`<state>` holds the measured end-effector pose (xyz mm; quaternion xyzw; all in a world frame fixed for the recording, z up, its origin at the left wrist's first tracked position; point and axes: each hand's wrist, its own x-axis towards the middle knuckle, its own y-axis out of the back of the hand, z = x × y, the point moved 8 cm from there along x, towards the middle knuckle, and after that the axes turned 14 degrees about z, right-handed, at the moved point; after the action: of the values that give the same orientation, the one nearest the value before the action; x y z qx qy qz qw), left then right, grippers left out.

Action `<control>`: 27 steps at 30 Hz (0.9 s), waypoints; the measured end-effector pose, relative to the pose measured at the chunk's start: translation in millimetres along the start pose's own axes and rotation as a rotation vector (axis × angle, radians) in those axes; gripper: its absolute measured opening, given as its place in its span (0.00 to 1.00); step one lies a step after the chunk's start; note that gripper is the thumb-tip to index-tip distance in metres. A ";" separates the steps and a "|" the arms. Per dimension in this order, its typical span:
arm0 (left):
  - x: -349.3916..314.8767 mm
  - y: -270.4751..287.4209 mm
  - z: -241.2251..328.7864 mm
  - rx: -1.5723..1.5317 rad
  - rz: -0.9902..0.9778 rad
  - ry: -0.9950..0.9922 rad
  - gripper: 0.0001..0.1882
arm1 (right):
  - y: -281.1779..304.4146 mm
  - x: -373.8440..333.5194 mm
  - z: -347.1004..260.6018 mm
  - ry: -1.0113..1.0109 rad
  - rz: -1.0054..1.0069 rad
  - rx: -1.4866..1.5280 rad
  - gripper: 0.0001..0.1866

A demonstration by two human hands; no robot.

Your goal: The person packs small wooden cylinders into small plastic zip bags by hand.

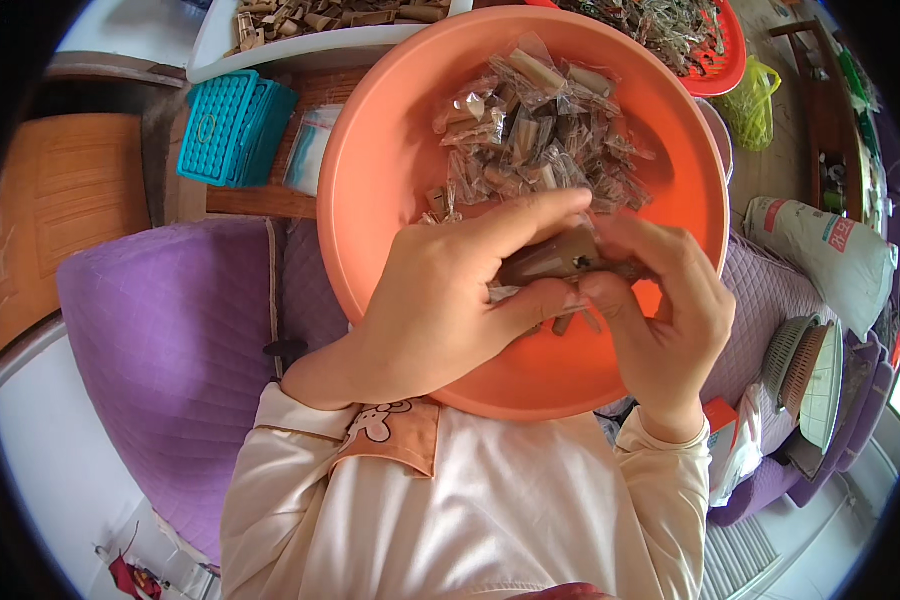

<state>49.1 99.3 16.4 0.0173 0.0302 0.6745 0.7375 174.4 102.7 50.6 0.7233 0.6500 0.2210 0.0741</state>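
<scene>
A short brown tube, which looks like a cut piece of bamboo with a small dark spot near one end, is held above an orange basin. My left hand grips the tube between thumb and fingers. Clear film shows around it. At the tube's right end, the thumb and fingers of my right hand are pinched together on the film. Heaped in the far part of the basin are several similar pieces in clear wrappers. A few more pieces lie partly hidden below my hands.
Beyond the basin stand a white tub of loose brown pieces and a red basket of wrapped items. Stacked teal trays sit at the left on a wooden surface. Purple quilted seating flanks the basin; a white sack lies right.
</scene>
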 end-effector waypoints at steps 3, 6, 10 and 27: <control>-0.1 1.5 -1.3 -0.041 -0.011 0.047 0.30 | -9.8 -4.2 -15.1 0.395 -0.095 -0.069 0.15; -3.1 -0.3 -5.3 -0.123 -0.051 0.184 0.31 | -13.1 -11.8 -11.0 0.445 -0.203 -0.035 0.16; -4.9 0.3 -11.1 -0.308 -0.016 0.201 0.33 | -15.9 -13.4 -2.3 0.391 -0.336 0.034 0.24; -25.4 5.2 41.7 0.510 0.327 -0.837 0.16 | -25.5 -17.9 23.1 -0.042 -0.157 0.309 0.16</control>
<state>44.5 75.1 58.8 0.4696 -0.1071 0.6874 0.5437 159.9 93.1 16.0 0.6776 0.7290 0.0967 -0.0075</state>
